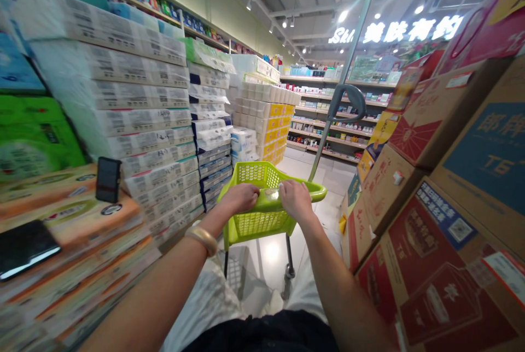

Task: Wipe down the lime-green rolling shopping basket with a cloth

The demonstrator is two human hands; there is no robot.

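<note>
Straight ahead of my body stands a lime-green shopping cart (256, 226) with a perforated plastic basket on dark legs and wheels. My left hand (244, 198) is wrapped round the left part of its handle bar, and a gold-coloured bangle (202, 240) sits on that wrist. To the right of a small label on the bar, my right hand (296, 198) is closed over the handle too. What I can see of the basket's inside shows no goods; its front floor is hidden behind the handle and my hands.
Packs of paper goods (156, 122) rise in tall stacks on the left. Two dark phone-like devices (108, 179) (25, 248) are on orange packs. Cardboard cartons (435, 270) are piled on the right. A glass door edge with a grey handle (348, 103) stands ahead, before stocked shelves (328, 117).
</note>
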